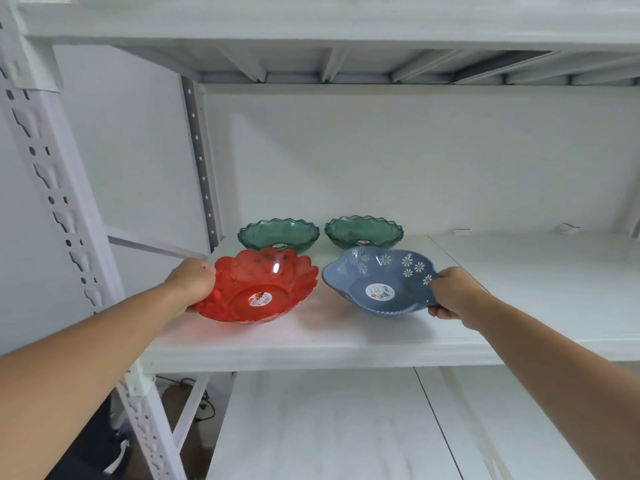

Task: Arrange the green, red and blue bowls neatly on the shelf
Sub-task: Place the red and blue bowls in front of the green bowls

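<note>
**White shelf, four bowls, both hands placing the front pair**

White shelving fills our view, and we take the shelf board (311, 344) as our landmark. Our left hand (192, 284) pinches the left rim of the red bowl (258, 287), fingers curled under the scalloped edge, with the bowl tipped towards us above the board's front left part. Our right hand (453, 296) pinches the right rim of the blue bowl (377, 282), thumb on top and fingers beneath; that bowl is tilted too, and we cannot tell whether its base touches the board. Red and blue sit near each other with a clear gap between them.

Further back on the board, close to the rear wall, the left green bowl (278, 234) and the right green bowl (363, 232) stand upright, side by side and apart, each behind one front bowl.

We judge the task nearly done: the greens look settled, and what remains is setting red and blue flat, lining them up, and letting go
</note>
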Demonstrator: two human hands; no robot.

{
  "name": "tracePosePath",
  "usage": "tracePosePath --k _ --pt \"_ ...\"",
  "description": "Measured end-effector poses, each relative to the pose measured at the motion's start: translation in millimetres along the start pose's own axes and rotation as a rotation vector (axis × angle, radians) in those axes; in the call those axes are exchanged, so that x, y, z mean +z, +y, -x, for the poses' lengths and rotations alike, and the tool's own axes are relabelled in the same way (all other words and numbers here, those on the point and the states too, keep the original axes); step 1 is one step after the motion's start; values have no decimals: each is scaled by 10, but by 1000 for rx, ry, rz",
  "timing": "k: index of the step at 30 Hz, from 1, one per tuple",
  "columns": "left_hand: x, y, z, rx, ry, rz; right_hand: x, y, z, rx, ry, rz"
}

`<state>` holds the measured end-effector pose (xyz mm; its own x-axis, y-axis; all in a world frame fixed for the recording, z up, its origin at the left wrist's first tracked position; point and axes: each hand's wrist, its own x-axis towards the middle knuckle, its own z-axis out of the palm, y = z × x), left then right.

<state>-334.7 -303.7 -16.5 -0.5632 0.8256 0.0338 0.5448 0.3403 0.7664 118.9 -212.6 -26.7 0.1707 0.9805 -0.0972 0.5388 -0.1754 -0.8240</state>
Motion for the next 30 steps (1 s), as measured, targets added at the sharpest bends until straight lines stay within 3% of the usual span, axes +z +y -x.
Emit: tracePosePath --k 10,22,26,30 --pt "180 -105 -266 6 -28 0 112 19 -129 59 19 -2" --pt "409 -168 -499 3 -44 -48 192 130 -387 70 -79 65" --pt "340 -105 -506 6 -82 -206 88 48 -462 30 -113 223" --pt "156 215 -483 109 65 -231 -137 -259 -517 -181 23 446"
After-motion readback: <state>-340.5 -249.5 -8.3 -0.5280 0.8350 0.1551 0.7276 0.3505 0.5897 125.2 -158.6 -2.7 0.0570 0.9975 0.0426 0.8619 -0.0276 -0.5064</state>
